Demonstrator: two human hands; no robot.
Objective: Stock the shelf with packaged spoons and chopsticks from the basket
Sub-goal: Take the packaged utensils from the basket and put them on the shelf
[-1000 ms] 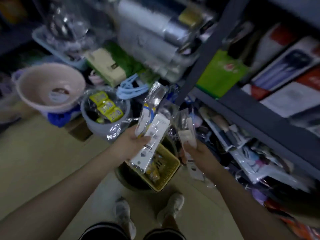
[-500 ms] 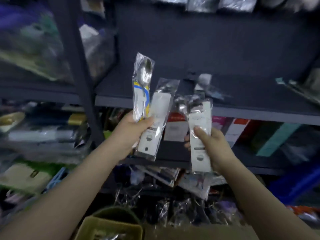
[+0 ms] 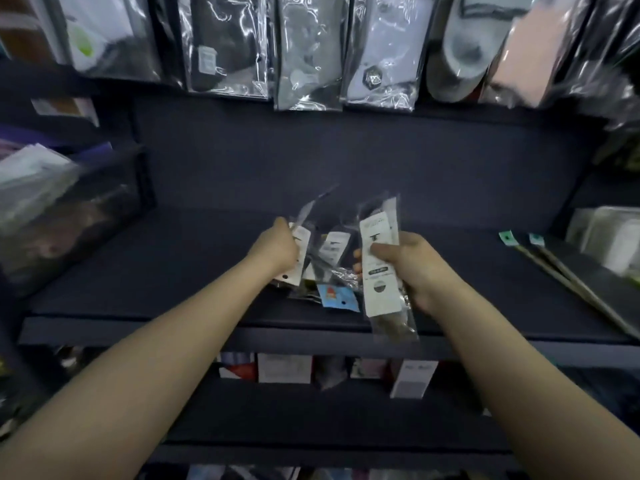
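Both my arms reach over the dark shelf (image 3: 173, 271) at its middle. My left hand (image 3: 277, 247) grips clear spoon packs with white cards (image 3: 300, 252), held low just above the shelf board. My right hand (image 3: 412, 265) is closed around another spoon pack (image 3: 379, 271) with a long white card, held upright and slightly tilted. Between the hands a small pile of packs (image 3: 334, 268) lies on the shelf, one with a light blue card (image 3: 337, 296). The basket is out of view.
Packaged chopsticks (image 3: 568, 275) lie on the shelf at the right, next to boxed goods (image 3: 609, 237). Bagged socks (image 3: 311, 50) hang from the row above. A dark bundle (image 3: 62, 216) fills the shelf's left end. Boxes (image 3: 284, 367) stand on the shelf below.
The view has swung up from the basket on the floor to the dark shelf. Both hands have moved forward over the shelf with their packs, and the left hand has dropped toward the pile.
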